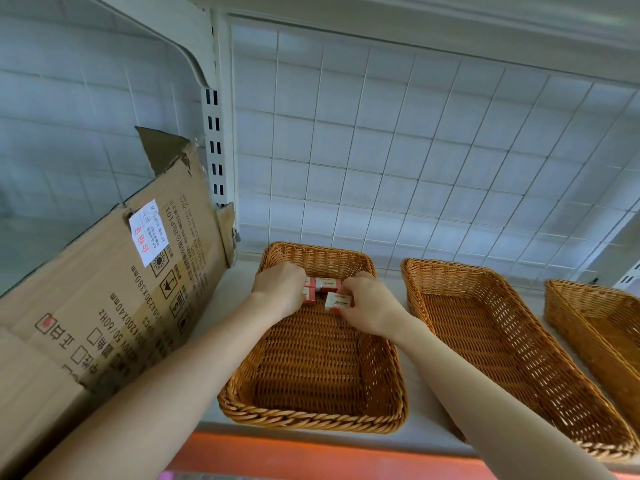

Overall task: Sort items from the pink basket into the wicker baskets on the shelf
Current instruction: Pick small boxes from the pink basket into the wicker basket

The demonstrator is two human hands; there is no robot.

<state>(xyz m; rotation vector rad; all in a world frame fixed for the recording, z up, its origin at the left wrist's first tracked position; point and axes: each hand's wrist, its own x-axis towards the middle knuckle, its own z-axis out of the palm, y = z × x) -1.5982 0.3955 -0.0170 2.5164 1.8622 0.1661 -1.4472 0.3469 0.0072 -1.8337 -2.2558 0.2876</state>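
Right hand [370, 306] pinches 2B box [337, 301] inside leftmost basket [311, 420].

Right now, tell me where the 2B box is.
In the head view, the 2B box is at the far end of the leftmost wicker basket, pinched by the right hand, beside other small boxes.

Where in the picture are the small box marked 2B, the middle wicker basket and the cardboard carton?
small box marked 2B [337, 301], head view, on its white printed face
middle wicker basket [485, 337], head view, on its bare woven floor
cardboard carton [114, 306], head view, on its printed side
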